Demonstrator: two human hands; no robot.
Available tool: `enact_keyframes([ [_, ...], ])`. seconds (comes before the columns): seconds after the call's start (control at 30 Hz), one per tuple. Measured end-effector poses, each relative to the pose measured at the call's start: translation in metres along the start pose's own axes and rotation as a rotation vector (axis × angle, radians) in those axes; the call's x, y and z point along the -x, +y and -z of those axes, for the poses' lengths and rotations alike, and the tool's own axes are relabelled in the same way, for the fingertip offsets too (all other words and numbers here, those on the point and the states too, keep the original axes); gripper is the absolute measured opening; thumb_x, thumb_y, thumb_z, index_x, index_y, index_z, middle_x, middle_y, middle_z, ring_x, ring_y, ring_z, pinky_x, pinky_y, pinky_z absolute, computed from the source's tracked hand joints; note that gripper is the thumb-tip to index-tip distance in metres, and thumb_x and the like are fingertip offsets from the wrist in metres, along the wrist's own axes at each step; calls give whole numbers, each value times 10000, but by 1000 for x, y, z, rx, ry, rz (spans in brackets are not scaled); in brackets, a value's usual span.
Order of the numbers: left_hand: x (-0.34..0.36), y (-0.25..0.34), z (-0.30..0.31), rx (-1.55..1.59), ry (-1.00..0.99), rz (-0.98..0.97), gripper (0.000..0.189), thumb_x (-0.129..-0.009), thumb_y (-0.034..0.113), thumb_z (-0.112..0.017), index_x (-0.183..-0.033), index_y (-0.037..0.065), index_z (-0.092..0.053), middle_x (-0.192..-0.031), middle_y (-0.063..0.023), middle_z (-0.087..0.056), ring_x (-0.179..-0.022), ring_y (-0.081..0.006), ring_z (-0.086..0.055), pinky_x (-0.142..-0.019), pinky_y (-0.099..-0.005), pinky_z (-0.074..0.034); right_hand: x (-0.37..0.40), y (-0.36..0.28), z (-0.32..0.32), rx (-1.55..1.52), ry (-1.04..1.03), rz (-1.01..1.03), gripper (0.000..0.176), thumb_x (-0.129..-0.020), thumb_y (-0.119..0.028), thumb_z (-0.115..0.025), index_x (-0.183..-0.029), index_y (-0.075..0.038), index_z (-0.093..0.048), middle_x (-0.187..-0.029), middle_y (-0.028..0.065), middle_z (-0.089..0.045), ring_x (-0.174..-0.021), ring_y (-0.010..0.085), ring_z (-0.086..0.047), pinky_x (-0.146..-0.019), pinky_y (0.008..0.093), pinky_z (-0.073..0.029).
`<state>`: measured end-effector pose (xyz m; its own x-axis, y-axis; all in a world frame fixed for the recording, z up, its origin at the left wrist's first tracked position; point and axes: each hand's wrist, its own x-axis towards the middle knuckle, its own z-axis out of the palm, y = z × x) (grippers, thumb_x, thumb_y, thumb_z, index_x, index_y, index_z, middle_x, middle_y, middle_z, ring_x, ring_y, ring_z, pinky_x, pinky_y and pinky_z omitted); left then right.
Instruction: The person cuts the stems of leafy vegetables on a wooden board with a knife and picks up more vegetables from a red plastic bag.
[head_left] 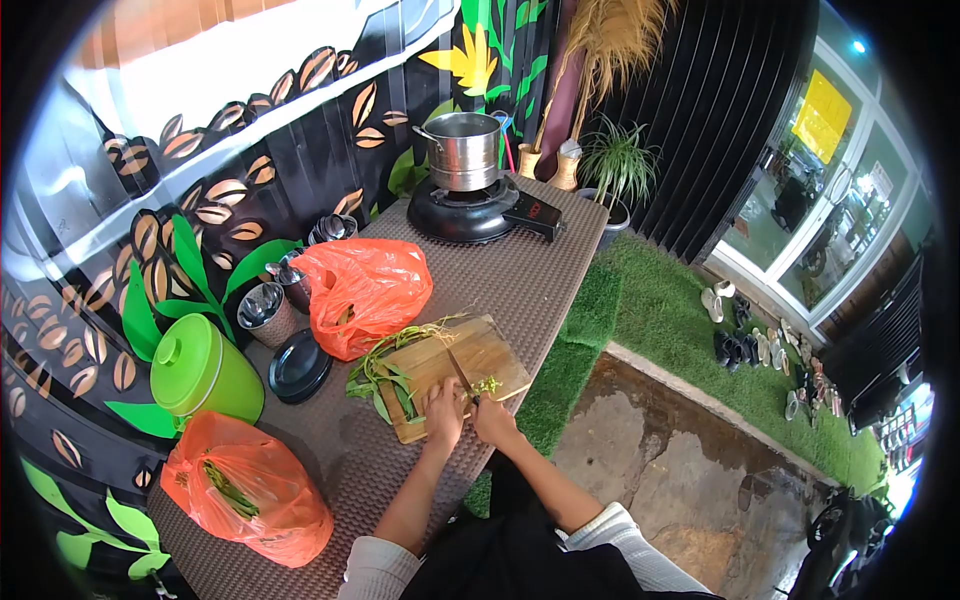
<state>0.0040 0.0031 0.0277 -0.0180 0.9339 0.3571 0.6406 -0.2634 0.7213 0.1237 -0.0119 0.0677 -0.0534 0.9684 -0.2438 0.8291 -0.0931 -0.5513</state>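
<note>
My right hand (493, 422) is wrapped round the handle of a knife (461, 372), whose blade points away from me across a wooden cutting board (430, 358). Close beside it, my left hand (444, 410) presses down on the board with its fingers bent over the stems of leafy greens (392, 378). The greens trail over the board's left side onto the table. Small chopped green pieces (487, 385) lie to the right of the blade. My left fingers partly hide what they hold.
Around the board on the woven-pattern table (520, 265) stand an orange plastic bag (375, 285), another bag with greens (255, 500), a green lidded container (205, 370), a dark lid (300, 365) and metal cups (264, 312). A steel pot (464, 155) sits on a black stove (460, 212).
</note>
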Motion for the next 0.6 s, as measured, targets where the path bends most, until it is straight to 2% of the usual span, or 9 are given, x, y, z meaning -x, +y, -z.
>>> enact_keyframes([
  [0.1, 1, -7, -8, -79, 22, -46, 267, -797, 15, -563, -1049, 81, -503, -883, -107, -620, -926, -316, -538, -826, -427, -366, 21, -14, 3, 41, -4, -118, 359, -915, -275, -460, -1099, 32, -434, -921, 291, -625, -879, 433, -630, -757, 499, -511],
  [0.27, 4, -1, -1, -146, -8, -110, 308, -835, 94, -556, -1136, 92, -488, -986, -128, -634, -998, -309, -514, -876, -428, -346, 7, -1, -21, 12, 13, -83, 381, -909, -278, -468, -1122, 31, -405, -897, 314, -617, -860, 451, -624, -763, 525, -501],
  [0.4, 5, 5, 3, -168, 14, -137, 340, -839, 107, -546, -1171, 90, -475, -966, -135, -637, -989, -317, -520, -890, -431, -343, 0, -1, -8, -7, -20, -62, 370, -912, -275, -455, -1124, 26, -415, -926, 298, -623, -873, 426, -636, -778, 499, -510],
  [0.6, 5, -2, 2, -52, 29, -42, 399, -814, 92, -570, -1198, 86, -461, -928, -120, -635, -981, -319, -523, -902, -440, -336, 30, -13, -15, 53, 35, -86, 351, -914, -286, -452, -1089, 18, -427, -905, 301, -622, -863, 446, -630, -755, 507, -517],
])
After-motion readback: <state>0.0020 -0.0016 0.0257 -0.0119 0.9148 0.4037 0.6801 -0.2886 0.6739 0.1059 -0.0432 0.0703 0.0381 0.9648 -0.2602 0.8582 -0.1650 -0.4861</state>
